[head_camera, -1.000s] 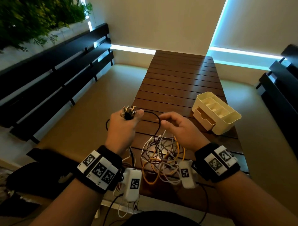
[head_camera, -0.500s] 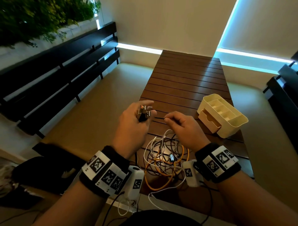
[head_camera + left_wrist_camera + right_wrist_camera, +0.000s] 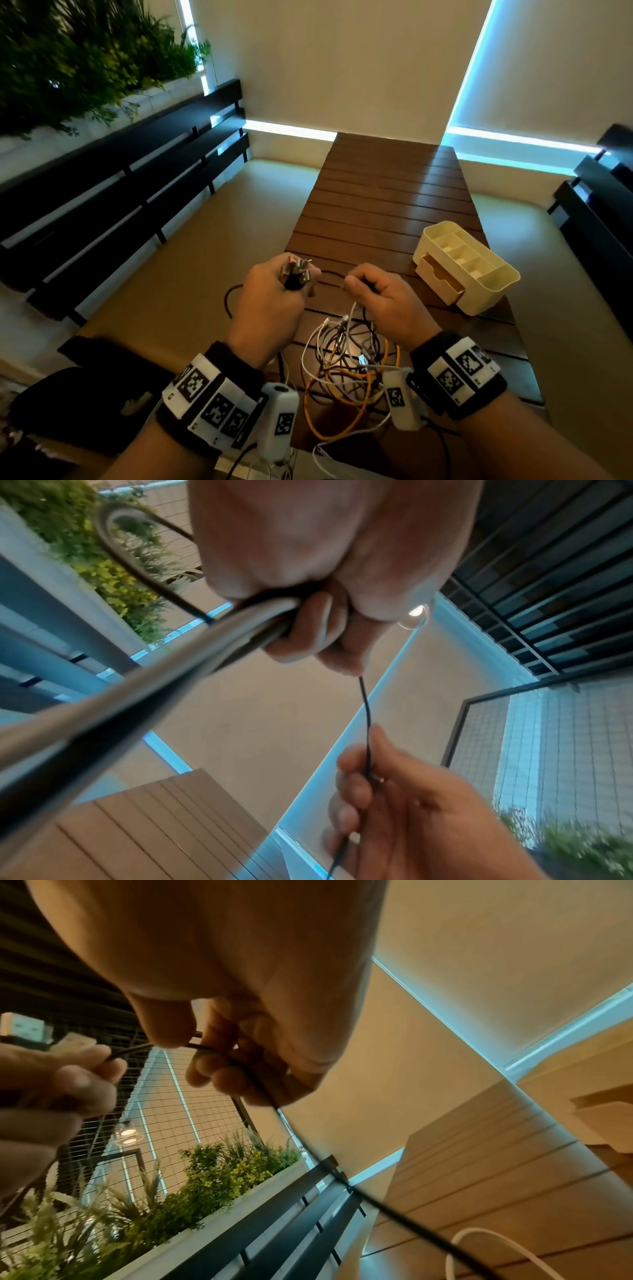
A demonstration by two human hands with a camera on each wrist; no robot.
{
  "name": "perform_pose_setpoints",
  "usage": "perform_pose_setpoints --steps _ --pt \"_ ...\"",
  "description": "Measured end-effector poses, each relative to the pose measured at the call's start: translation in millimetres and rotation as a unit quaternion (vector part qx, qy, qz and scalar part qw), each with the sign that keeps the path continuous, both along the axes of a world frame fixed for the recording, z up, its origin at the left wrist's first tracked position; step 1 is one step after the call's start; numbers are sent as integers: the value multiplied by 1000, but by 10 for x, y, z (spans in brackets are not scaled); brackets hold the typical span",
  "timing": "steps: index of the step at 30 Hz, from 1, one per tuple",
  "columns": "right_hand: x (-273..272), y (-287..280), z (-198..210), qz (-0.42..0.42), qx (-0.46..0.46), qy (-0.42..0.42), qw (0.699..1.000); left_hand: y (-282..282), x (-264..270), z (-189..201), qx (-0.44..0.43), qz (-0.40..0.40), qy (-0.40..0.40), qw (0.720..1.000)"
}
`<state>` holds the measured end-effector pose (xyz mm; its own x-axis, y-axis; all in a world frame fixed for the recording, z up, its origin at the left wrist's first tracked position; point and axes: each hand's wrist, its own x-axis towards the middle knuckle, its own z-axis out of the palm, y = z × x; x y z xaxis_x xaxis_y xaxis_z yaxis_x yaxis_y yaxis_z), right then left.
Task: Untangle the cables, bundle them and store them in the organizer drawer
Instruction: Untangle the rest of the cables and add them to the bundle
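Gripping plugs (left hand) — right hand pinching black cable.

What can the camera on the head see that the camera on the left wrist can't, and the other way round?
Only the head view shows the cream organizer with its drawer partly pulled out, the tangled pile of cables lying on the wooden table, and the cluster of plugs sticking up from the left hand.

Only the left wrist view shows, from below, a ceiling lamp.

Both show the thin black cable running between the left hand and the right hand, whose fingers curl round it.
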<state>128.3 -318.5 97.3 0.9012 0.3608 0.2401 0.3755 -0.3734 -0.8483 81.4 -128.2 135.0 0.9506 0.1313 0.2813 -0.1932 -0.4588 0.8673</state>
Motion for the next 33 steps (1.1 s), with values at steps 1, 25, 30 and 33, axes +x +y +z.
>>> perform_pose_setpoints --steps 1,25,30,33 --pt "8 -16 -19 -5 1 11 1000 21 0 7 -19 8 -2 1000" --pt "188 -116 -82 -37 -17 74 996 -35 425 422 114 -24 51 992" --pt "314 -159 118 -86 -7 25 996 -55 546 595 111 -17 46 993" --pt "436 -196 337 -109 -49 -36 992 -96 662 761 160 -22 31 986"
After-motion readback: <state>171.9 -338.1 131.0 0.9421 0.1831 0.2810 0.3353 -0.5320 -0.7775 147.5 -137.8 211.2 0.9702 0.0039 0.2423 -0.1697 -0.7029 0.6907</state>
